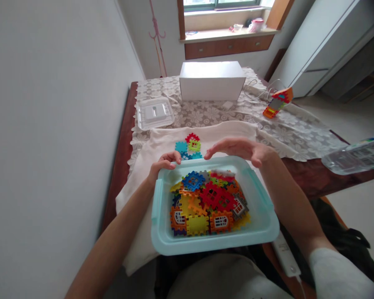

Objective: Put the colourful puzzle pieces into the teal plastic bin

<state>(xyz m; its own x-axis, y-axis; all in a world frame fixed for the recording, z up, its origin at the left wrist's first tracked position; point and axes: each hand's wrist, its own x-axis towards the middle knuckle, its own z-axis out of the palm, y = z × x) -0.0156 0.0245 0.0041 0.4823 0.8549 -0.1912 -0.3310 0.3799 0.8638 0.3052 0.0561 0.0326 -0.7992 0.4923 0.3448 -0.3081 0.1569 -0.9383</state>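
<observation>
A pale turquoise plastic bin (216,245) sits close to my body, tilted slightly toward me. Inside lies a heap of interlocking building tiles, among them a red tile (212,195), a blue tile (193,180) and a yellow-green tile (198,224). My left hand (163,164) grips the bin's far left corner, fingers curled at the rim. Over the far right rim my right hand (237,148) is open, fingers stretched out, holding nothing. Below it a red tile (223,176) in the bin looks blurred. Beyond the bin, several tiles (181,146) lie on the white cloth, partly hidden by the rim.
The white cloth (162,139) covers part of a patterned tablecloth (202,114). A clear lid (156,113) lies at left, a white box (212,83) stands at the back. An assembled tile model (277,103) and a clear plastic container (355,155) are at right.
</observation>
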